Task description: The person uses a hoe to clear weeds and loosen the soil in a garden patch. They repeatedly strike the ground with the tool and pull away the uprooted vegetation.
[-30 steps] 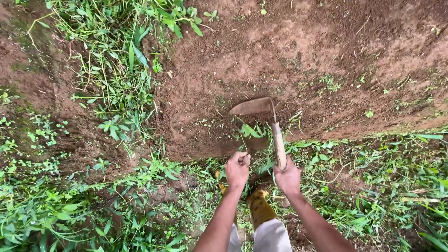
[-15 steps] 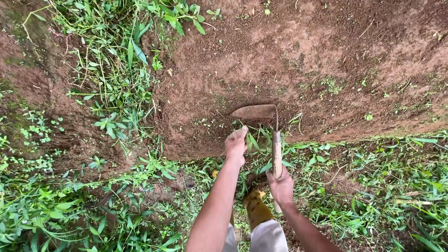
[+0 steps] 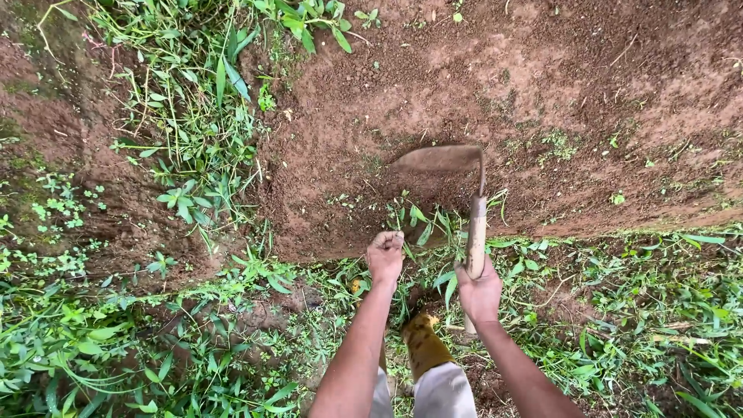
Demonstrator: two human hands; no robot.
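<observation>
Bare red soil fills the upper ground, with grass along the left and bottom. A hoe hangs over the dug edge, its blade above the soil. The right hand grips the wooden handle. The left hand is clenched in a fist, just beside the handle, holding nothing I can see.

Right hand grips hoe; left hand fisted.
</observation>
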